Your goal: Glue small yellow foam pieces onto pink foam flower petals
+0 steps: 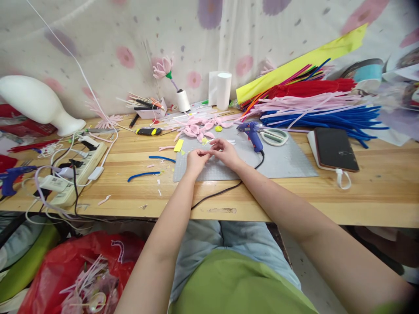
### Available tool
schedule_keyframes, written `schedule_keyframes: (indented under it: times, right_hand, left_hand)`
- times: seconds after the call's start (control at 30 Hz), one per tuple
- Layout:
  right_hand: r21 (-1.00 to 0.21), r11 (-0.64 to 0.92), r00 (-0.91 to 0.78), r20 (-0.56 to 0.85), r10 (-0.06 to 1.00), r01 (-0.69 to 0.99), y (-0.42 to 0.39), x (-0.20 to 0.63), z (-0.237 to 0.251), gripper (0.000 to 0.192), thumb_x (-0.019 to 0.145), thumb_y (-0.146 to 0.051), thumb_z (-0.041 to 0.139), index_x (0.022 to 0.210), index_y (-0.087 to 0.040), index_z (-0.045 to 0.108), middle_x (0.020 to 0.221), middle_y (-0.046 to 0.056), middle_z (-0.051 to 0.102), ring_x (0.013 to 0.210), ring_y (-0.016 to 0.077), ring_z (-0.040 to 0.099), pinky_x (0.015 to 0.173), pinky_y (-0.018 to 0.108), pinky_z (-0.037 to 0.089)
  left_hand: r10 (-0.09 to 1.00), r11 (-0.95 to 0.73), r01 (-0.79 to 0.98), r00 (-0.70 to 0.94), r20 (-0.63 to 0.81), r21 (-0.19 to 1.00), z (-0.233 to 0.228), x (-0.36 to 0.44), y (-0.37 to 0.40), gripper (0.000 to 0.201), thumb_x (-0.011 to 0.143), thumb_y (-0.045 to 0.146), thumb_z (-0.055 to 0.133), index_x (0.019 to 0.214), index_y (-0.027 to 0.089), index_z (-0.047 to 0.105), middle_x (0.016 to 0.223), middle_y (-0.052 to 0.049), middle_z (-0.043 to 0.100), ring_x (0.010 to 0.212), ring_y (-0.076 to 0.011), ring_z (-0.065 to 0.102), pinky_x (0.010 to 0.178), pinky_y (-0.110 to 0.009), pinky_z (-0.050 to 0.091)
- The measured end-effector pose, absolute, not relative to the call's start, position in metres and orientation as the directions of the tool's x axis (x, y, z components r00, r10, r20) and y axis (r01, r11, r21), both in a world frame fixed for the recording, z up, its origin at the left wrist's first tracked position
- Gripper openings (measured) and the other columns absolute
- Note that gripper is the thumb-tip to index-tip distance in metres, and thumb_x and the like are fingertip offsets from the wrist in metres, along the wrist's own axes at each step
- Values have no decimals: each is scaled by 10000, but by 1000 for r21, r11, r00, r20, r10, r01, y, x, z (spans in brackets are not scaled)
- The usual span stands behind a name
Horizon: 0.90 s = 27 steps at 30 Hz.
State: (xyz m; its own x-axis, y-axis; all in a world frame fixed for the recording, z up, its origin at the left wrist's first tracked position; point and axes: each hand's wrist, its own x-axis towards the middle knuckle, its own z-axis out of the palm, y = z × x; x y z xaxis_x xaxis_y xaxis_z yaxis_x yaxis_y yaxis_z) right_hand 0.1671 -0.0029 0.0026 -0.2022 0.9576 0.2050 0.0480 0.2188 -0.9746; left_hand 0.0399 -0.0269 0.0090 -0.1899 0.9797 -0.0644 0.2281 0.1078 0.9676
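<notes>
My left hand (197, 160) and my right hand (226, 152) meet above the grey cutting mat (281, 161), fingertips pinched together. Whatever lies between the fingers is too small or hidden to make out. Just beyond them is a pile of pink pipe-cleaner petals (194, 128), with a small yellow disc (218, 128) beside it. To the left of my hands lies a yellow paper scrap (178, 145). A blue glue gun (251, 134) rests on the mat to the right, next to scissors with pale handles (275, 137).
Pink (304, 104) and blue pipe cleaners (324, 120) are heaped at back right, behind a phone (337, 148) on a stand. Leftward are a power strip (80, 174) with tangled cables and a white foam head (31, 102). A pink flower (163, 69) stands in a white spool.
</notes>
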Motion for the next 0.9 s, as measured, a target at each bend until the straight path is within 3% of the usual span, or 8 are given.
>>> schedule_keyframes:
  times: [0.2,0.33,0.57,0.63,0.7,0.77,0.83,0.9]
  right_hand:
    - [-991,48,-116,63,991,-124,1,168,2,406,535,-365,714,826,-206,478,629,-47,552,574,100,518,567,254,440]
    - [-988,1,-92,15,996,-156,0,170,6,413,506,-337,743,794,-205,478,618,-50,575,555,82,511,556,224,422]
    - [-998,-24,-140,-17,990,-54,-6,169,18,330,597,-328,725,836,-193,541,693,-9,628,627,103,571,544,214,450]
    - [-1000,-18,-214,-20,977,11,-7,183,32,304,620,-333,721,837,-188,565,749,14,647,659,111,589,561,225,476]
    - [-987,29,-401,-36,915,155,-7,209,50,268,619,-330,731,798,-176,603,754,33,654,675,125,600,584,242,493]
    - [-924,54,-553,-179,814,378,-7,246,69,219,633,-322,725,752,-161,636,731,58,660,654,140,603,585,261,492]
    - [-834,45,-483,-274,832,550,-4,285,81,188,691,-326,674,758,-151,657,737,82,667,621,139,594,574,271,474]
    - [-754,-11,-272,-250,929,656,2,318,85,171,727,-304,640,767,-138,657,736,99,666,628,139,585,584,273,448]
  left_hand:
    - [991,52,216,-128,-24,975,4,39,-27,424,530,316,797,872,138,620,605,33,557,482,-54,447,463,-202,356]
    - [994,70,148,-90,-57,987,4,39,-28,298,625,345,731,808,132,632,632,0,590,489,-64,458,405,-196,303]
    - [991,72,121,-125,-57,990,6,39,-28,172,679,302,675,705,140,623,563,22,554,463,-56,441,401,-184,281]
    - [984,79,149,-168,-54,986,5,38,-28,148,682,279,668,701,142,616,517,38,521,432,-54,421,406,-189,291]
    - [979,89,177,-199,-53,980,4,36,-28,128,684,260,663,698,143,613,489,47,500,407,-54,403,411,-196,304]
    - [977,89,185,-208,-49,979,3,35,-28,110,685,244,657,691,144,611,482,51,494,394,-53,395,412,-200,309]
    - [978,83,177,-205,-46,981,2,35,-27,95,684,228,654,683,144,609,483,53,493,392,-52,398,412,-199,310]
    - [978,81,178,-203,-44,981,2,35,-27,92,680,221,655,672,144,607,480,54,491,391,-51,399,412,-197,307]
